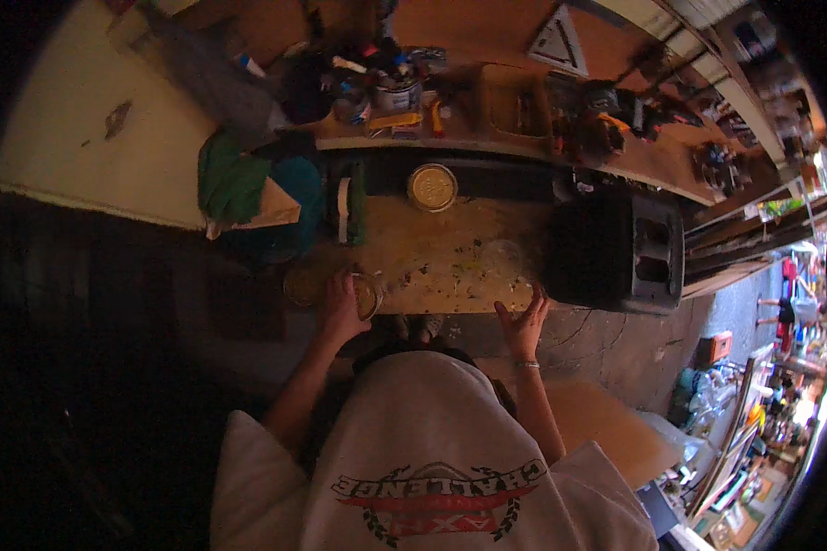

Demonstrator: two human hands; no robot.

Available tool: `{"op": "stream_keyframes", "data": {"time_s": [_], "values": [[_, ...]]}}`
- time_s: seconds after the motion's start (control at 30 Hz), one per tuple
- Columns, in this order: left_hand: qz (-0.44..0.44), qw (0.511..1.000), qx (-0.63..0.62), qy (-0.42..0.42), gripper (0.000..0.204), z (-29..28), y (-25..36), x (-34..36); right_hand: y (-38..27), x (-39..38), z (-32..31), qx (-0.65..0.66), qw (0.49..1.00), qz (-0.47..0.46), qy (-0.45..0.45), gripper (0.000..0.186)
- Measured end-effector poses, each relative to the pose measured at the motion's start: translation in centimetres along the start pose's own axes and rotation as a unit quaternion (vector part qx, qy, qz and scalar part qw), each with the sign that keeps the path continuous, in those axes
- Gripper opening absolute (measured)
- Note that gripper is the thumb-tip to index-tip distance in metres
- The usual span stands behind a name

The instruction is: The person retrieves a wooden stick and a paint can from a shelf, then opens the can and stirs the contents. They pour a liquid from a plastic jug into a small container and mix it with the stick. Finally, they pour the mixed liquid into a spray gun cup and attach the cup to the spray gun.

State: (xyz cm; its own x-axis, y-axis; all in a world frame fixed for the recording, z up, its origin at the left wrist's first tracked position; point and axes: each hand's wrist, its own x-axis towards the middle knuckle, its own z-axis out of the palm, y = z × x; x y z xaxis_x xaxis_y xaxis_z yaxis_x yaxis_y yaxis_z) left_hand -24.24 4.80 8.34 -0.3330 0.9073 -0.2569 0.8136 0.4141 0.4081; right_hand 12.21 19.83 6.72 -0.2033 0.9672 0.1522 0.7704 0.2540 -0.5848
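Observation:
My left hand (pixel 342 310) is at the near left corner of the worktable (pixel 423 234), its fingers curled against a round, yellowish, shallow tin or lid (pixel 368 296). Left of that hand lies another round, dim yellowish piece (pixel 303 284); shadow blurs its outline. At the table's near right edge, my right hand (pixel 524 320) has its fingers apart and nothing in them. A round can (pixel 433 187) with a pale gold top stands toward the back of the table. Between it and my right hand is a faint, clear round dish or lid (pixel 503 253).
A black boxy case (pixel 616 248) stands at the table's right end. Green and teal cloth or bags (pixel 257 197) are heaped at the left. Along the back runs a shelf (pixel 386 144) crowded with tools and tubs. A cream panel (pixel 92 119) borders the far left.

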Motion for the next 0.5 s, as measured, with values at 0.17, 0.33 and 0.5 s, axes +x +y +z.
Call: {"op": "stream_keyframes", "data": {"time_s": [0.17,0.33,0.5], "values": [[0.011,0.998,0.024,-0.061,0.111,-0.8,1.2,1.1,1.4,-1.8,-1.2,0.024,0.999,0.023,0.011,0.076],[0.119,0.992,0.034,-0.024,0.104,0.2,4.3,3.7,4.1,-5.2,-1.3,0.054,0.997,0.051,-0.004,0.074],[0.254,0.963,0.001,-0.086,0.107,1.2,7.3,9.3,3.4,-10.3,-2.1,0.322,0.917,0.235,0.016,0.067]]}}
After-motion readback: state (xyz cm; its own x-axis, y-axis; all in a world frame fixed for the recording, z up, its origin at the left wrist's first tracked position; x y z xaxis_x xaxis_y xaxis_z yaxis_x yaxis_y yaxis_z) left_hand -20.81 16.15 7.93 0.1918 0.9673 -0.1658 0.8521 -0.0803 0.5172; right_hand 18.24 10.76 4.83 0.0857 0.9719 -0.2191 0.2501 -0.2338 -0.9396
